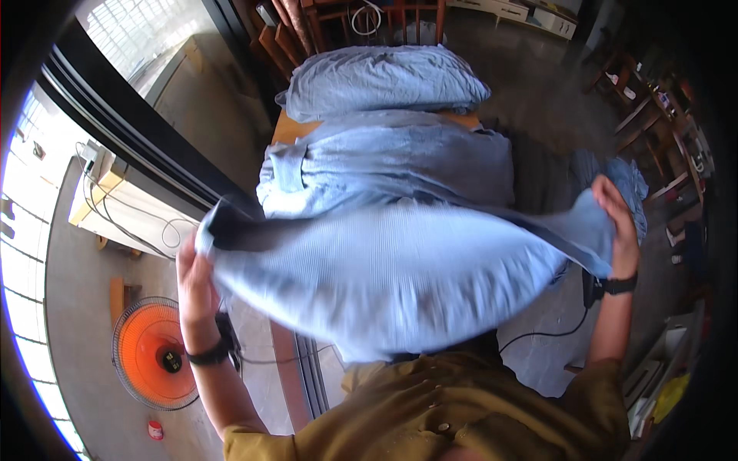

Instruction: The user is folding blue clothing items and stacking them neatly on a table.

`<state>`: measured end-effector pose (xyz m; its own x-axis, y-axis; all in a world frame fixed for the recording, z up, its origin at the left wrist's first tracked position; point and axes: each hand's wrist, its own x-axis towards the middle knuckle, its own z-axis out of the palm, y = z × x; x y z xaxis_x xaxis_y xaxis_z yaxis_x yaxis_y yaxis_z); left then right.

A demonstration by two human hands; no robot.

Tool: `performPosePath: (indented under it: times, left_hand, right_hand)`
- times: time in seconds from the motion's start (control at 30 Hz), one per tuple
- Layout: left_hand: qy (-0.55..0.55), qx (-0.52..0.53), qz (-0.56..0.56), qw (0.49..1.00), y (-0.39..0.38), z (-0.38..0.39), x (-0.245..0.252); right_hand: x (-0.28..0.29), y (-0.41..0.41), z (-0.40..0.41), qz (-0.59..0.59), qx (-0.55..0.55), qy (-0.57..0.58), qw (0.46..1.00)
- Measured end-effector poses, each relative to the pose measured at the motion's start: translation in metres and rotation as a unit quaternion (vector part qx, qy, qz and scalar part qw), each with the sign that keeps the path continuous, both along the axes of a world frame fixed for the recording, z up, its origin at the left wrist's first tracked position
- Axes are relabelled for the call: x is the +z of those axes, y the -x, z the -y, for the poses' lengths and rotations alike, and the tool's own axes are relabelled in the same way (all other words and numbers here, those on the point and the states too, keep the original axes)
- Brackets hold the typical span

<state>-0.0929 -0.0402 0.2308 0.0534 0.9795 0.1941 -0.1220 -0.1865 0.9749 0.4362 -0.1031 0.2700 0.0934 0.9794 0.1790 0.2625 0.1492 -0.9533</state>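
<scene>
A light-blue striped cloth garment (398, 271) is stretched wide in front of my body, blurred by motion. My left hand (196, 271) grips its left end. At the right end, my right hand (620, 225) holds a bunched corner of the same cloth. Beyond it, a stack of blue garments (403, 155) lies across a wooden table (291, 129), with a folded-over piece at its left side. Farther back on the table is a rounded pile of blue cloth (386, 80).
An orange fan (155, 351) stands on the floor at left, near a small red container (155, 430). Cables run over a white cabinet (127, 207). Wooden chair rails (398, 17) rise behind the table. More blue cloth (628, 178) lies at right, beyond my right hand.
</scene>
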Motion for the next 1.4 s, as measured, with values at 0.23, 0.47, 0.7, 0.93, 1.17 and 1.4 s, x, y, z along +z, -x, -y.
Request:
performPosePath:
  times: [0.23,0.47,0.7,0.93,1.17,1.4]
  left_hand:
    - [0.081,-0.074,-0.017,0.994,-0.053,-0.215,-0.033]
    - [0.114,0.013,-0.195,0.974,-0.062,-0.261,-0.114]
    - [0.052,0.017,-0.105,0.993,-0.058,-0.273,-0.106]
    - [0.059,0.120,-0.084,0.987,-0.027,-0.175,-0.128]
    - [0.283,0.066,0.060,0.955,-0.040,-0.067,-0.169]
    - [0.286,-0.047,0.151,0.945,-0.054,-0.051,-0.122]
  right_hand:
    - [-0.092,-0.088,-0.186,-0.439,0.066,0.099,0.890]
    - [-0.146,-0.034,-0.221,-0.127,-0.055,0.173,0.975]
    - [-0.125,-0.058,-0.234,-0.096,-0.170,0.073,0.978]
    - [-0.222,-0.065,-0.147,-0.027,-0.197,0.122,0.972]
    - [-0.234,-0.023,-0.073,-0.431,-0.087,0.273,0.856]
    - [-0.232,-0.055,-0.050,-0.473,-0.052,0.248,0.844]
